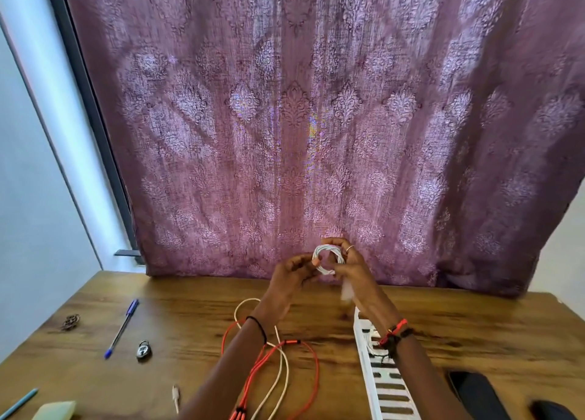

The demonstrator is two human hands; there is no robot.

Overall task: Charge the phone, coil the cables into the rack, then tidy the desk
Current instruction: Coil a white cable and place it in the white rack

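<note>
Cable comes first: a white charging cable wound into a small round coil (327, 259) is held up above the far edge of the brown wood-grain desk (190, 331), in front of the purple patterned curtain (285, 119). The right hand (354, 269) wraps its fingers around the coil's right side, a thin ring on one finger; the left hand (292, 272) pinches the coil's left side between thumb and fingertips. Both hands are closed on it.

Below the right wrist, a white slotted plastic rack (380, 375) lies lengthwise on the desk. Beneath the left forearm, a loose orange-red cable (311, 366) and a loose cream-white cable (283, 375) sprawl in overlapping loops. Near the right edge lies a dark phone (474, 391), partly cut off. Further left rest a small metal padlock (144, 350), a blue ballpoint pen (122, 328) and a pale green block (55, 410).
</note>
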